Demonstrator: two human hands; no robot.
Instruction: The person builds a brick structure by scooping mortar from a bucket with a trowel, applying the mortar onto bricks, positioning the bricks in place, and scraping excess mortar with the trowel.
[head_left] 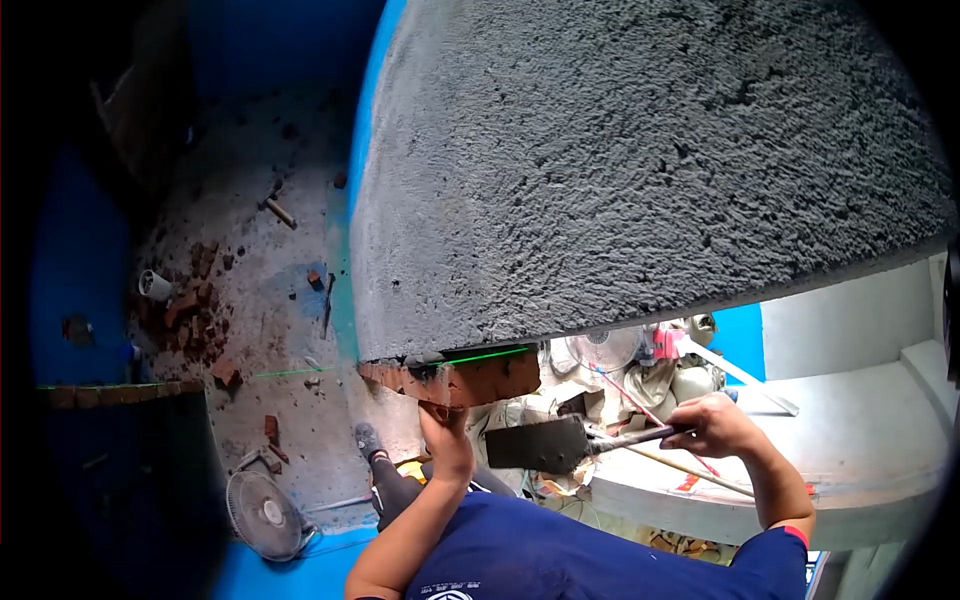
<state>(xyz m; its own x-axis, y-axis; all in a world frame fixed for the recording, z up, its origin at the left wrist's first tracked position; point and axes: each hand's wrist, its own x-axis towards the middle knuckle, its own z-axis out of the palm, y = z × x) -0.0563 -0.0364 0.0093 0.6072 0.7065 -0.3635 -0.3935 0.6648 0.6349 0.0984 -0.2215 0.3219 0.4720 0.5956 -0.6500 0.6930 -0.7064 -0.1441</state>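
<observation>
My left hand (447, 447) is raised against the lower edge of a reddish brick (490, 383), its fingers curled and partly hidden by it. Grey mortar lies along the brick's upper edge, where it meets the rough grey plastered surface (640, 170). A green laser line crosses the brick near that joint. In my right hand (715, 425) is the handle of a trowel (540, 445), gripped with closed fingers. Its dark, flat rectangular blade points left, below the brick and just right of my left forearm, apart from both.
On the floor at left lie broken bricks (185, 305), a hammer (280, 212) and a white bucket (154, 285). A standing fan (268, 514) is at lower left. Behind the trowel are sacks (650, 385), another fan (605, 348) and a pale curved ledge (640, 505).
</observation>
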